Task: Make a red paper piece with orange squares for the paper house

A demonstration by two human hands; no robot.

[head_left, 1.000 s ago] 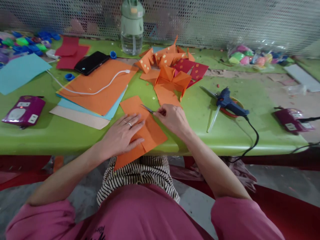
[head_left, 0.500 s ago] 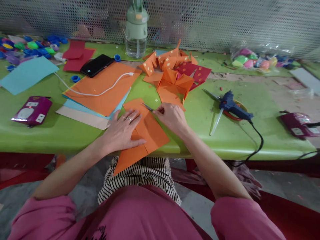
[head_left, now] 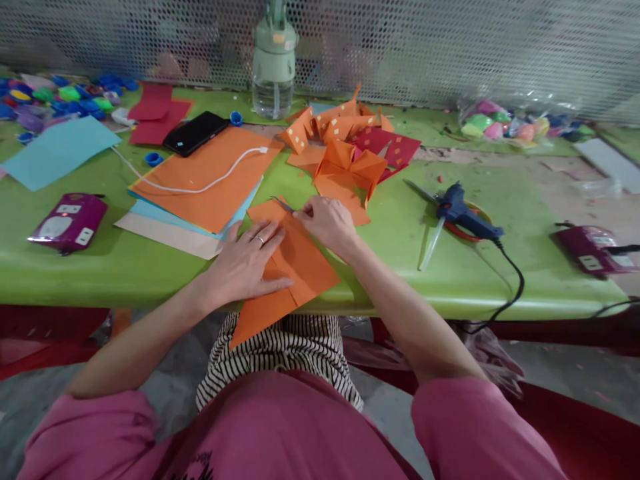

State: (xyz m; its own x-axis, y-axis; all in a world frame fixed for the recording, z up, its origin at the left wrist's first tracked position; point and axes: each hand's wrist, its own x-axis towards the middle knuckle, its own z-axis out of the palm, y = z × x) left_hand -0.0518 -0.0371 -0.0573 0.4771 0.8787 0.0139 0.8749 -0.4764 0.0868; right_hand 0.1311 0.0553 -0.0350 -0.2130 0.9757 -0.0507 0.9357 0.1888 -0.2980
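Observation:
My left hand (head_left: 247, 260) lies flat, fingers spread, pressing an orange paper sheet (head_left: 300, 263) onto the near edge of the green table (head_left: 400, 267). A ring shows on one finger. My right hand (head_left: 327, 223) is closed in a pinch on a thin metal tool (head_left: 284, 205), whose tip rests on the sheet near its far edge. The sheet's lower corner hangs over the table edge above my lap.
Folded orange and red paper pieces (head_left: 350, 143) lie beyond the hands. A stack of sheets (head_left: 200, 180) with a white cable and a black phone (head_left: 195, 132) sits left. A blue glue gun (head_left: 463, 210), a water bottle (head_left: 273, 60) and two purple boxes (head_left: 67, 221) stand around.
My right hand with the metal tool has slid a little up and left along the orange sheet. The left hand stays pressed flat on the paper.

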